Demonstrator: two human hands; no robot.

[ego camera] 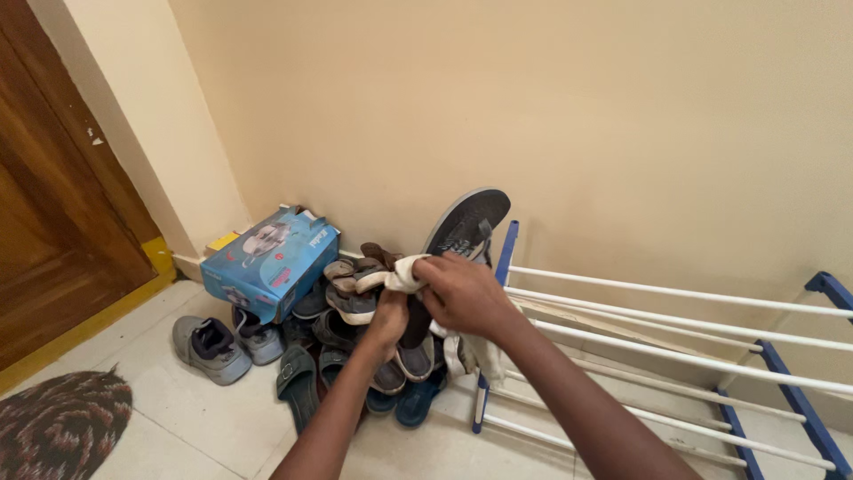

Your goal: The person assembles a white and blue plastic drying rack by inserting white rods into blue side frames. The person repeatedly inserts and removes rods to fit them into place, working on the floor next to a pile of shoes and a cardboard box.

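Note:
My right hand (464,293) presses a white cloth (400,277) against a dark grey flip-flop (468,222), whose sole stands upright above the hand. The cloth's loose end hangs down below my right wrist. My left hand (388,318) grips the lower part of the same flip-flop from underneath. Both hands hover over a heap of sandals and slippers (355,307) piled in the corner against the beige wall.
A blue shoe box (269,260) leans on the pile's left. A grey sneaker (209,348) lies on the tiled floor. A blue and white shoe rack (675,356) stands at right, its rails bare. A wooden door (53,240) and patterned mat (62,427) are at left.

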